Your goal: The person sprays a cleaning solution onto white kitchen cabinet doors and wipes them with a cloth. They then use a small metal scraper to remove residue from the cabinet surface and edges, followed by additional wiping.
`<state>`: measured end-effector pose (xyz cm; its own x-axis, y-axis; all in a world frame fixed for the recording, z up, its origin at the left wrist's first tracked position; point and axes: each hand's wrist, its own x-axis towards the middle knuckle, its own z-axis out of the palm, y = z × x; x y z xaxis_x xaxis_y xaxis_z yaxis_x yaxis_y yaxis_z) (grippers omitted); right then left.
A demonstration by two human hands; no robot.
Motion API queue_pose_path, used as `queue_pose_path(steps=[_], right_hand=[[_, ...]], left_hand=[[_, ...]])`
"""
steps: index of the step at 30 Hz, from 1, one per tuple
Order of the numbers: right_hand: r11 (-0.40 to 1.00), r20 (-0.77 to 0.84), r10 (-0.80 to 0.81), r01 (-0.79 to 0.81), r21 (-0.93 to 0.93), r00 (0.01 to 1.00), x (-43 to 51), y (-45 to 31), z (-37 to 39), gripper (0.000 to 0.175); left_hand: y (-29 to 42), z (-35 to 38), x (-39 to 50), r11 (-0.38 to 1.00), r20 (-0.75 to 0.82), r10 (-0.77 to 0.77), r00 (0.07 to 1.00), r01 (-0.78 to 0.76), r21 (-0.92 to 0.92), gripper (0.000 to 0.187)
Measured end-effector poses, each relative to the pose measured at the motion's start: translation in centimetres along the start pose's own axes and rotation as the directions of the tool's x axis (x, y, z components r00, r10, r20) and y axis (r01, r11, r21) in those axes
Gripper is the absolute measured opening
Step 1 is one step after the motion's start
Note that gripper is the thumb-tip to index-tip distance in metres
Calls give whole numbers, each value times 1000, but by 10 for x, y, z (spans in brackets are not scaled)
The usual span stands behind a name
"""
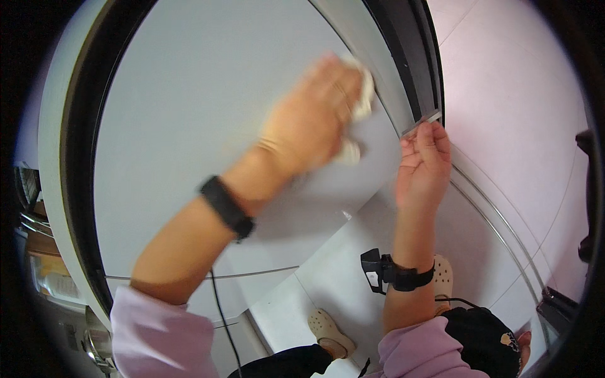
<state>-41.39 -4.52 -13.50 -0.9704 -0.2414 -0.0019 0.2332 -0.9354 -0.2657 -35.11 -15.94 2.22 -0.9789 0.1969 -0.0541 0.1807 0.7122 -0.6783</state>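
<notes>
My left hand point(314, 118), slightly blurred, presses a cream cloth point(363, 97) on a pale grey cabinet door or panel point(189, 94), near its right edge. The cloth shows beyond my fingertips and below my thumb side. To the right, my right hand point(423, 160) pinches a thin metal strip or handle point(427, 122) at the dark edge point(420, 61) of the panel; whether this piece is loose or attached, I cannot tell. Black straps circle both wrists.
White floor tiles point(501, 61) lie to the right and below, with my beige clogs point(328, 330) on them. Curved metal rails point(501, 227) run at the right. At the lower left stand a clear container point(59, 286) and a shiny metal pot or fitting point(97, 345). A black cable point(220, 307) hangs below my left arm.
</notes>
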Motion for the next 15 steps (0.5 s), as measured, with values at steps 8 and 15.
queue_pose_path(steps=[8, 15], right_hand=[[912, 109, 170, -115, -395, 979, 5, 36, 14, 17], [828, -72, 257, -258, -499, 964, -7, 40, 22, 16]], left_hand=[[65, 24, -148, 975, 358, 214, 909, -221, -23, 57], [52, -45, -250, 996, 404, -1, 915, 36, -78, 40]])
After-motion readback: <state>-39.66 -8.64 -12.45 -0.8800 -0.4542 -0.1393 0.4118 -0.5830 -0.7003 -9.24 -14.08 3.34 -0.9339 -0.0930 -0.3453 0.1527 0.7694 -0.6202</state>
